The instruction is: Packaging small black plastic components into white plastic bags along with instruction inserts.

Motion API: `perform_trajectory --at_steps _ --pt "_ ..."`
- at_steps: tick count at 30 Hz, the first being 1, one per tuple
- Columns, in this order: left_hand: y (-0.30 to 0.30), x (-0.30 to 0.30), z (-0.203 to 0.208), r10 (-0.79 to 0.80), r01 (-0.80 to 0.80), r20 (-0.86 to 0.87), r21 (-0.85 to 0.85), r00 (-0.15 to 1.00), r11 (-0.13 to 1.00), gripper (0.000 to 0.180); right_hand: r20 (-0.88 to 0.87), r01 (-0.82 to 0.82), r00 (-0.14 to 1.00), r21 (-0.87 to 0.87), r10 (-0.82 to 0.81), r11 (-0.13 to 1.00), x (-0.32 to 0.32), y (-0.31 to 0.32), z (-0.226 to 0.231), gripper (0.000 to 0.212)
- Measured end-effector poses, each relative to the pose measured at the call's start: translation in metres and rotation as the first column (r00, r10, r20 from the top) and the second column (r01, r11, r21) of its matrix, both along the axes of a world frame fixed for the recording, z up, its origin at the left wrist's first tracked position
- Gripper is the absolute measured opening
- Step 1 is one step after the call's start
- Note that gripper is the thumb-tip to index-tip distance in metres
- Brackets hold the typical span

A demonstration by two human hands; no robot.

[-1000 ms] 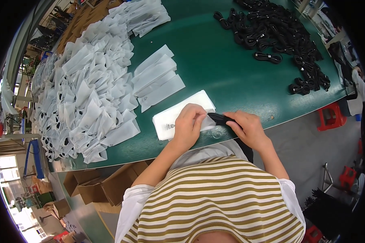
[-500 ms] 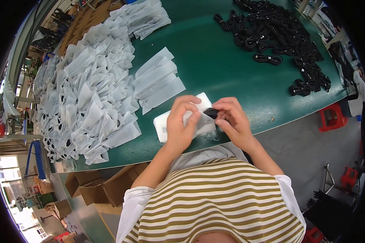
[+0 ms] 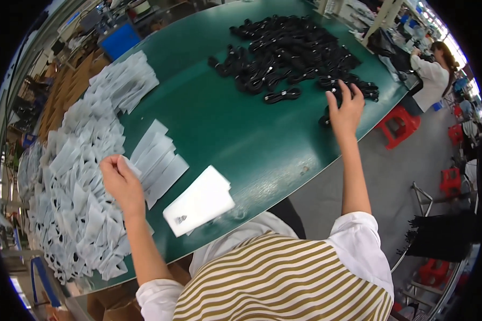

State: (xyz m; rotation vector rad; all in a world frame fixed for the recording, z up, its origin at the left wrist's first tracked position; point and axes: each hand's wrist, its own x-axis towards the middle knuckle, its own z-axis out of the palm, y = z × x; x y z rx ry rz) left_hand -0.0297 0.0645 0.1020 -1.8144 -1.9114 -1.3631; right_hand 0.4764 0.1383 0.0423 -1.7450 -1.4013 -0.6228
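At the left, my left hand is closed on a translucent plastic bag; only a whitish part of it shows by the fingertips. That hand is over the edge of a large heap of filled translucent bags, beside several flat bags laid overlapping. My right hand reaches out to the far right, fingers spread, over a pile of coiled black cables. Its fingertips are at the pile's near right end; whether they touch a cable I cannot tell. A stack of white bags lies between my arms near the table's edge.
The green table has its near edge against my body. Red stools stand on the floor at the right, where a co-worker sits. A blue box is beyond the table's far left side.
My hands have parted from over the white stack. The left went to the bag heap; the right stretched out to the cables. The view has turned to the right.
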Motion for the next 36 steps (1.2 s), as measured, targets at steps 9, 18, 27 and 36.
perform_trajectory --at_steps 9,18,27,36 --pt "0.054 -0.005 -0.076 -0.057 0.005 -0.202 -0.253 0.978 0.967 0.015 -0.07 0.123 0.984 -0.407 -0.165 0.905 0.089 0.052 -0.041 0.055" --pt "0.012 0.014 -0.052 -0.104 0.123 -0.232 0.069 0.967 0.99 0.029 0.058 0.171 0.985 -0.444 -0.162 0.88 -0.081 0.009 -0.045 0.049" --pt "-0.1 0.035 -0.073 -0.466 0.479 0.108 -0.2 0.878 0.855 0.016 -0.053 -0.521 0.84 -0.353 0.54 0.777 -0.165 -0.093 -0.001 0.037" --pt "-0.119 0.042 -0.093 -0.49 0.462 0.002 -0.336 0.872 0.821 0.013 -0.147 -0.715 0.67 -0.388 0.727 0.581 -0.188 -0.132 -0.022 0.032"
